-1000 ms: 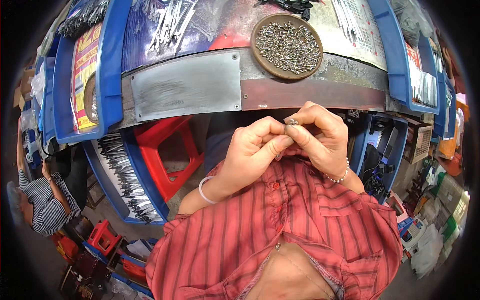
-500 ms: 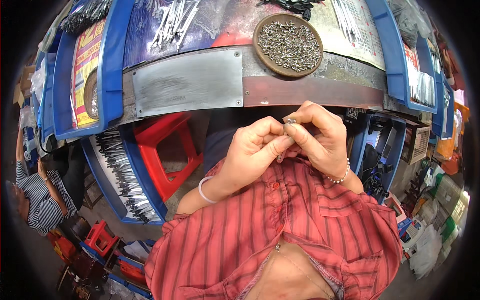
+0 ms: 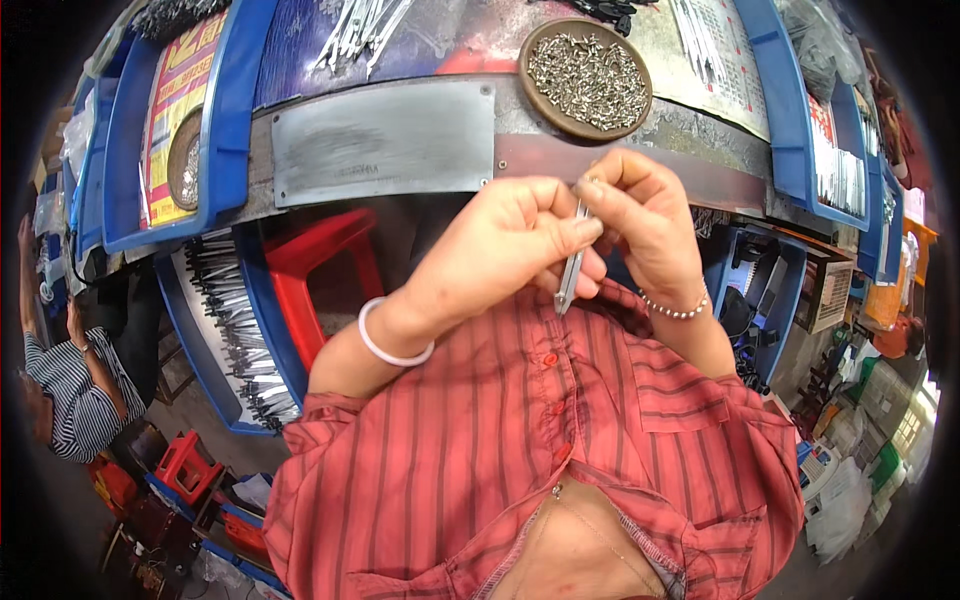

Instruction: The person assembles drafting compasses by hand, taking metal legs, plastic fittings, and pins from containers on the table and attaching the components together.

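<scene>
A slim silver metal strip (image 3: 570, 275) is held upright in front of my shirt, its lower end pointing down toward me. My left hand (image 3: 515, 235) is closed, its thumb and fingers pinching the strip along its middle. At the strip's upper end, the thumb and forefinger of my right hand (image 3: 645, 212) are pressed together on it; any small part between these fingertips is too hidden to make out. Just beyond both hands, on the bench, stands a round brown bowl (image 3: 528, 88) full of small shiny metal pins or rivets (image 3: 588, 80).
A grey metal plate (image 3: 385, 140) is screwed to the bench edge. Pale metal strips (image 3: 365, 35) lie behind it. Blue bins stand at the left (image 3: 225, 120) and right (image 3: 790, 110). A lower bin of strips (image 3: 240, 330) sits beside a red stool (image 3: 325, 250). Another person (image 3: 90, 390) is at far left.
Both hands have risen a little toward the bench. The metal strip, mostly hidden in my fingers before, now shows below my left thumb. My left forearm has swung further into view.
</scene>
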`<state>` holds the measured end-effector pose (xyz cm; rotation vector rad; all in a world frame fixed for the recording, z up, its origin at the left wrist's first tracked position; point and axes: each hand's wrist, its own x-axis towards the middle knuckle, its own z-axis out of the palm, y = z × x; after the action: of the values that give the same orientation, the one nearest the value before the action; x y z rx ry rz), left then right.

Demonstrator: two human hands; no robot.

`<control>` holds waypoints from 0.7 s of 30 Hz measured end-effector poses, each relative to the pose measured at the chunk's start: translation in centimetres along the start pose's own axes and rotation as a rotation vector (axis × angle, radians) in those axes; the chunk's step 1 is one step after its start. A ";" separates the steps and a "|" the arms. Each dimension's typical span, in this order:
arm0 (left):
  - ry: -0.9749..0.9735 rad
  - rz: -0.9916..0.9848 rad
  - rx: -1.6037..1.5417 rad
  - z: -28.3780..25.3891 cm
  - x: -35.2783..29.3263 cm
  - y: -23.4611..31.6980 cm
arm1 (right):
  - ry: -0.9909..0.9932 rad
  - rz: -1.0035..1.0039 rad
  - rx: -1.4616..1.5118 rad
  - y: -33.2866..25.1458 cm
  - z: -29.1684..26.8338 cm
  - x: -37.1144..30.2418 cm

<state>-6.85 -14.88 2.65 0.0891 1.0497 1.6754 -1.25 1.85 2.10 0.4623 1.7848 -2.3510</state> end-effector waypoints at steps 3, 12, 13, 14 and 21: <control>-0.016 0.004 0.046 0.1 0.1 1.2 | -0.022 -0.019 0.033 -0.7 -0.1 0.7; -0.034 0.020 0.011 -0.8 1.0 2.3 | -0.081 0.067 -0.002 -2.0 -0.1 2.8; -0.030 0.013 -0.002 -0.8 1.0 2.3 | -0.083 0.076 0.007 -2.0 -0.1 2.9; -0.027 0.006 -0.014 -0.9 1.0 2.3 | -0.083 0.085 0.015 -2.1 -0.1 2.9; -0.027 0.033 -0.027 -1.0 0.9 1.8 | -0.089 0.070 -0.006 -2.0 0.2 3.0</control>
<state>-9.07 -14.76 2.79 0.1125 1.0103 1.7133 -4.69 2.42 3.00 0.4054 1.7077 -2.2811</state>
